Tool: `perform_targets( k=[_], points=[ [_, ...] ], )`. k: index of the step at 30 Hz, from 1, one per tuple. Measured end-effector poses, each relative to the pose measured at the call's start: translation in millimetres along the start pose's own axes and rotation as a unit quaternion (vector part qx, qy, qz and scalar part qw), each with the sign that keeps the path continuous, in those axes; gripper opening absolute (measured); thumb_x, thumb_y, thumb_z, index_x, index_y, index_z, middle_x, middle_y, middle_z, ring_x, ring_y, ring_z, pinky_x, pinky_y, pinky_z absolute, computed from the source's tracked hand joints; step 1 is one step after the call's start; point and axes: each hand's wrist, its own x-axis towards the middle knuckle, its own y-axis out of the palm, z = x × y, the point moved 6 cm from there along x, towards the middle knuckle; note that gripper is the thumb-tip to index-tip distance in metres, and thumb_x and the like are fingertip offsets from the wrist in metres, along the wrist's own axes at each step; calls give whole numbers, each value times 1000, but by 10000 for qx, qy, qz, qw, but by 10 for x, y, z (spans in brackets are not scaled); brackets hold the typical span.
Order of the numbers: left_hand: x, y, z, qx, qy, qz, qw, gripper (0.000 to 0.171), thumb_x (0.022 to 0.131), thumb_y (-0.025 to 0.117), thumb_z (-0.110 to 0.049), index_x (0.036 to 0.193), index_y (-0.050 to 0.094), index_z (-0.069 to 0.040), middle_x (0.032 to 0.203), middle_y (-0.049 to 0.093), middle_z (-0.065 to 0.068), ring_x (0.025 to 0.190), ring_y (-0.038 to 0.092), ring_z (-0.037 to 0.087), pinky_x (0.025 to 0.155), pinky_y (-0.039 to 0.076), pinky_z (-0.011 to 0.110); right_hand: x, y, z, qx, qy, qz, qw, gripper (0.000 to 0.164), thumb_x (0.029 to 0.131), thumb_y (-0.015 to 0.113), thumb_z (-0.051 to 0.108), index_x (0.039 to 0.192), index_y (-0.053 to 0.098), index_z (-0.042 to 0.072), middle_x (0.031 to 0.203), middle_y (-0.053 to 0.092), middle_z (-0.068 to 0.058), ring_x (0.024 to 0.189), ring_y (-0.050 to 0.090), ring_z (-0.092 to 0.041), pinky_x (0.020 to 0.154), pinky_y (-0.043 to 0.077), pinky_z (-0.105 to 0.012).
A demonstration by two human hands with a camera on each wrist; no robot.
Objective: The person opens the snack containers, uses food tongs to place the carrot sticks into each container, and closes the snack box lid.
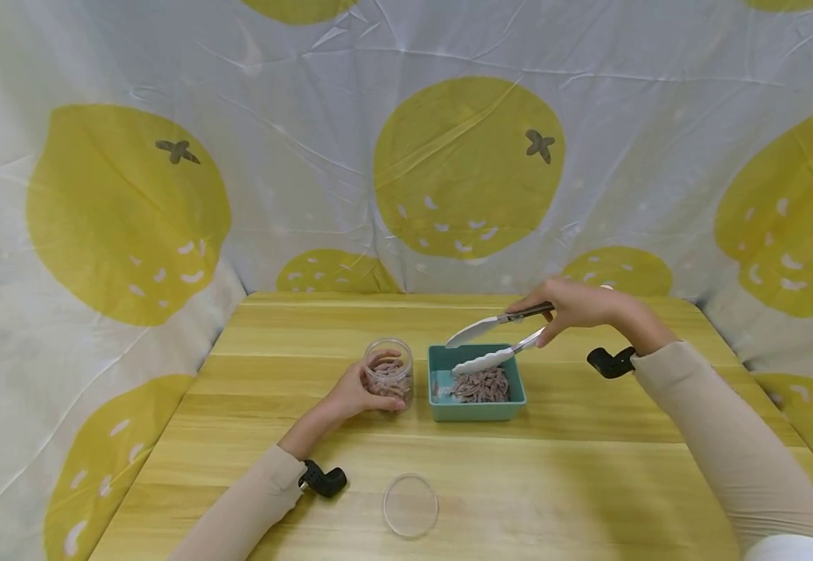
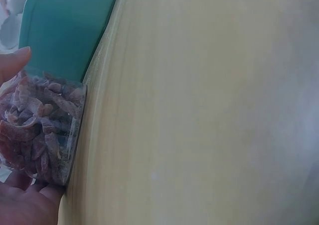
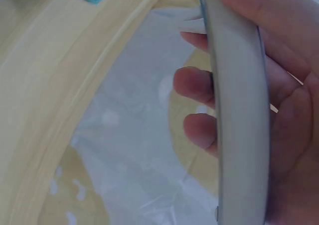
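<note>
My left hand [image 1: 350, 396] grips a clear plastic jar [image 1: 388, 380] around its side, thumb toward the front. Pinkish-brown meat strips [image 2: 37, 123] fill much of the jar, as the left wrist view shows; its top is uncovered. Just right of it stands a teal rectangular container [image 1: 476, 413] with more meat strips [image 1: 483, 387], mostly on its right side. Over that container my right hand [image 1: 578, 302] holds metal tongs [image 1: 483, 361], their arms spread apart. The lower tip hangs just above the strips, and nothing shows between the tips.
A clear round lid [image 1: 410, 506] lies on the wooden table [image 1: 322, 319] in front of the jar. Behind the table hangs a pale curtain [image 1: 294, 156] printed with yellow fruit. Each wrist carries a small black camera.
</note>
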Motion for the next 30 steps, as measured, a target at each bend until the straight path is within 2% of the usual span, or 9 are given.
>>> perform_targets(
  k=[6, 10, 15, 23, 30],
  points=[
    [-15, -8, -8, 90, 18, 11, 10000, 79, 75, 87, -2, 143, 49, -12, 133, 57, 15, 116, 56, 26, 92, 49, 32, -27, 75, -53, -365, 24, 224, 9991, 64, 74, 88, 14, 133, 65, 6, 98, 67, 6, 67, 47, -12, 59, 43, -27],
    [-22, 12, 0, 70, 10, 84, 9999, 79, 75, 87, 0, 144, 49, -10, 139, 54, 14, 119, 56, 26, 95, 47, 32, -9, 131, -38, -241, 215, 464, 9984, 65, 75, 87, 8, 135, 63, 5, 106, 68, 4, 69, 45, -15, 60, 40, -28],
    [-8, 13, -3, 78, 196, 65, 9998, 78, 76, 86, 0, 143, 49, -11, 135, 56, 15, 117, 56, 26, 94, 49, 32, 47, 150, -11, -313, 411, 551, 9971, 68, 73, 87, 0, 136, 62, 6, 114, 66, 0, 73, 43, -19, 61, 38, -30],
    [-8, 24, 17, 84, 114, 81, 9999, 78, 75, 86, 1, 143, 49, -11, 134, 55, 15, 116, 56, 24, 93, 49, 31, 171, 221, -14, -525, 499, 676, 9951, 73, 69, 88, -4, 136, 63, 11, 130, 63, -8, 79, 50, -20, 63, 45, -31],
    [-11, 17, 1, -29, 169, 124, 9998, 80, 74, 87, 1, 143, 49, -13, 136, 55, 14, 116, 57, 25, 92, 50, 30, 254, 220, 10, -699, 668, 700, 9929, 76, 68, 88, -7, 137, 63, 14, 131, 62, -8, 86, 56, -24, 66, 51, -32]
  ],
)
